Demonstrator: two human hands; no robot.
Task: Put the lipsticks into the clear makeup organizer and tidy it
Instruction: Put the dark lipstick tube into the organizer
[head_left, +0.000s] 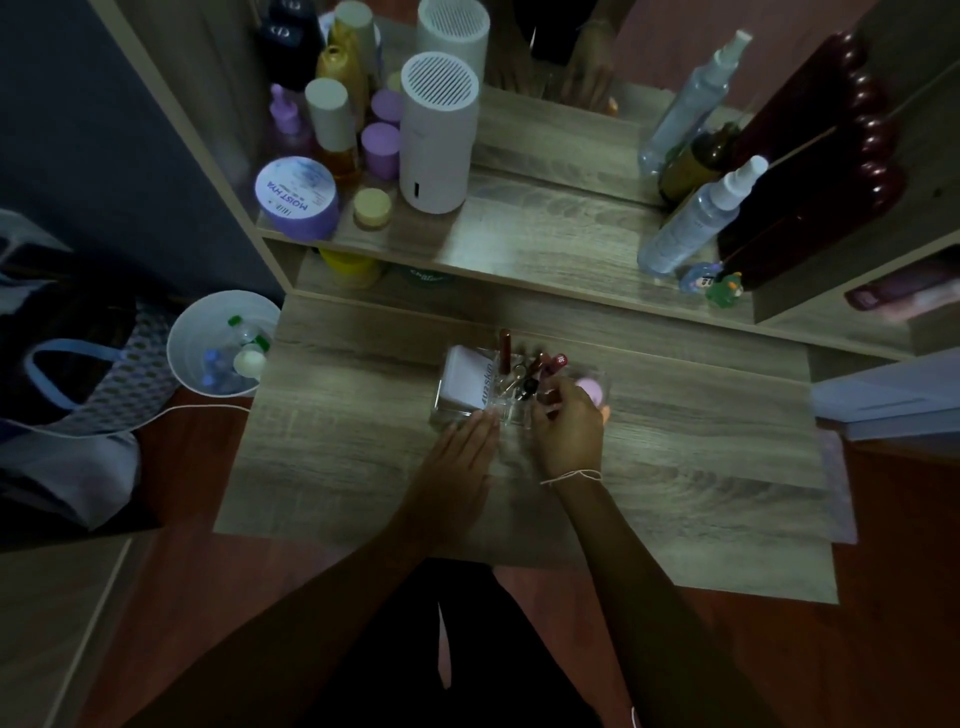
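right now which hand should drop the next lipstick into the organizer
Right. The right hand is over the lipstick slots, seemingly pinching a lipstick; the left hand lies flat against the clear organizer.

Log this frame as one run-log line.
left hand: flat on desk, against clear organizer | right hand: holding lipstick at organizer | lipsticks standing in middle compartments | phase: inserting

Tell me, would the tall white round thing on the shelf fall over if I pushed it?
Probably, if pushed near its top: the white cylinder stands tall on a fairly narrow base. Once down, its round sides would likely let it roll along the shelf. It looks like hard plastic, so likely stiff, not squishy.
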